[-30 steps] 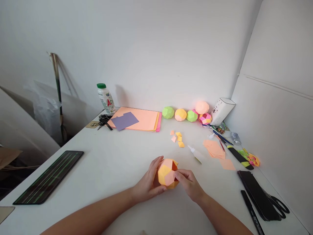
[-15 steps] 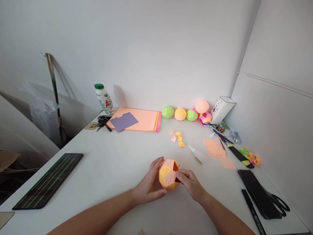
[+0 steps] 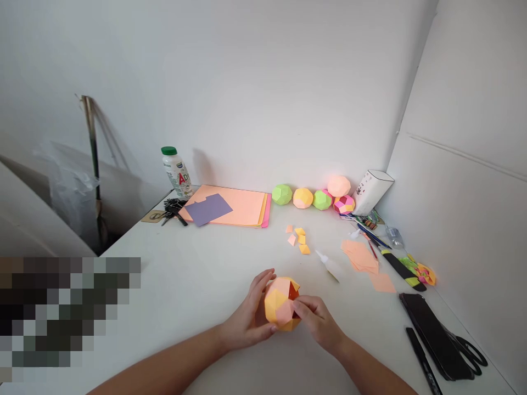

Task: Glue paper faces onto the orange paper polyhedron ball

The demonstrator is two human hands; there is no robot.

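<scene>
A faceted paper ball (image 3: pixel 280 307) in peach and yellow, with an opening on its right side, is between my hands low in the middle of the view. My left hand (image 3: pixel 247 318) curves around its left side, fingers behind and thumb at the lower front. My right hand (image 3: pixel 319 321) pinches the edge of the opening with thumb and forefinger. Several small peach and yellow folded paper pieces (image 3: pixel 302 240) lie beyond the ball. A small glue bottle (image 3: pixel 328 265) lies to their right.
Several finished paper balls (image 3: pixel 303 198) stand by the wall. Coloured sheets (image 3: pixel 247 206), keys (image 3: pixel 173 209) and a white bottle (image 3: pixel 178 173) are at the back left. Peach squares (image 3: pixel 360 257), a cutter (image 3: pixel 403 270), a black case (image 3: pixel 434 334) and scissors (image 3: pixel 469 348) lie rightward.
The whole scene has shifted slightly downward in view. The ball appears turned a little, with both hands still on it. A blurred block now covers the lower left.
</scene>
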